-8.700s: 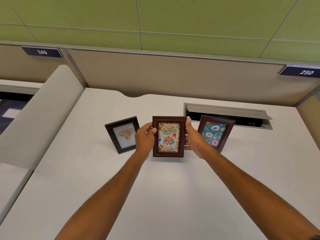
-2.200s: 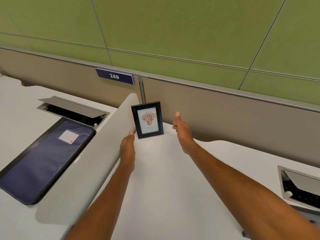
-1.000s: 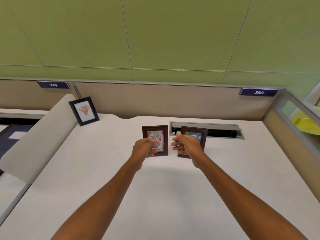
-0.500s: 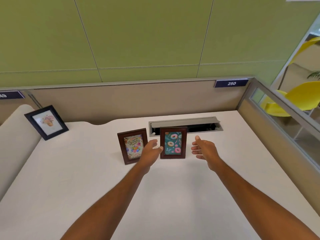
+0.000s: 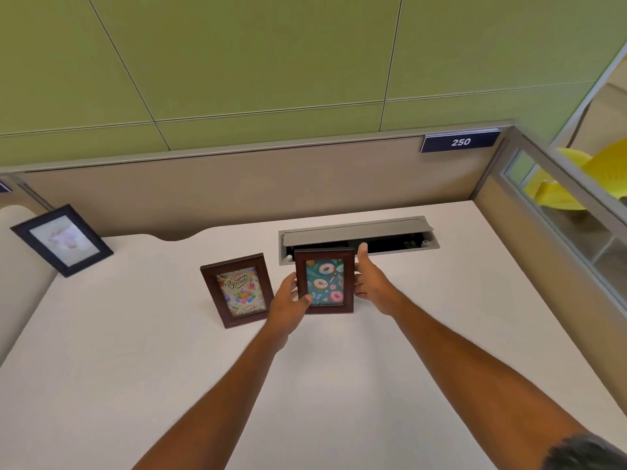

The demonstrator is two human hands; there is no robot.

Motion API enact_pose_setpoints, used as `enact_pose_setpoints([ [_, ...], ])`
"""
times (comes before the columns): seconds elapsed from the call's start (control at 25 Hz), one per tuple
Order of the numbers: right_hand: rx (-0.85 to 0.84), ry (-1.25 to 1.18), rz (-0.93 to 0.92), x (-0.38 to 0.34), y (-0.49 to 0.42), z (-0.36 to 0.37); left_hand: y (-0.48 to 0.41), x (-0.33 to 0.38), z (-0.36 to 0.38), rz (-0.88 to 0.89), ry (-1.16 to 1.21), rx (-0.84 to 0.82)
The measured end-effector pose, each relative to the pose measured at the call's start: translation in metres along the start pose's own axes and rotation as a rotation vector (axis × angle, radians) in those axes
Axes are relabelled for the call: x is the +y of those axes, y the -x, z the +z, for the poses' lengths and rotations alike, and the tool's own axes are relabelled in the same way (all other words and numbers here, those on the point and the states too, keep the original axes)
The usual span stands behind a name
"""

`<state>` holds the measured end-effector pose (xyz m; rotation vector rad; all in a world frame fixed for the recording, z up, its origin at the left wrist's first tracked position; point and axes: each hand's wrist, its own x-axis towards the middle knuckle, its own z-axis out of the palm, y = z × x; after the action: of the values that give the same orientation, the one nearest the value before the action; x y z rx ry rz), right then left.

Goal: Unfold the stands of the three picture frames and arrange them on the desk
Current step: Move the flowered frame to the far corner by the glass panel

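Left grip (image 5: 288,303) pinches the donut frame (image 5: 325,283) by its left edge, thumb in front; right grip (image 5: 373,286) lies against its right edge, clasp unclear. On the table (image 5: 339,385) it stands upright, mid-far, just before the open cable hatch (image 5: 356,232); birthday frame (image 5: 237,290) just left, black frame (image 5: 62,240) far left. Pushed back, its stand could drop into the hatch and topple it.

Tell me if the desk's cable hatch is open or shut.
Open. On the cable hatch the grey lid is tilted up, and a dark recess shows beneath it, right behind the donut frame.
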<state>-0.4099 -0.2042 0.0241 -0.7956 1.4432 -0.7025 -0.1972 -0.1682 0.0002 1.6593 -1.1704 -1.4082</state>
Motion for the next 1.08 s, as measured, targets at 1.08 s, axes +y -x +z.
enact_pose_setpoints([
  [1.08,0.243,-0.291,-0.095,0.01,-0.002,-0.169,-0.007,0.067,0.159,0.129,-0.114,-0.17],
])
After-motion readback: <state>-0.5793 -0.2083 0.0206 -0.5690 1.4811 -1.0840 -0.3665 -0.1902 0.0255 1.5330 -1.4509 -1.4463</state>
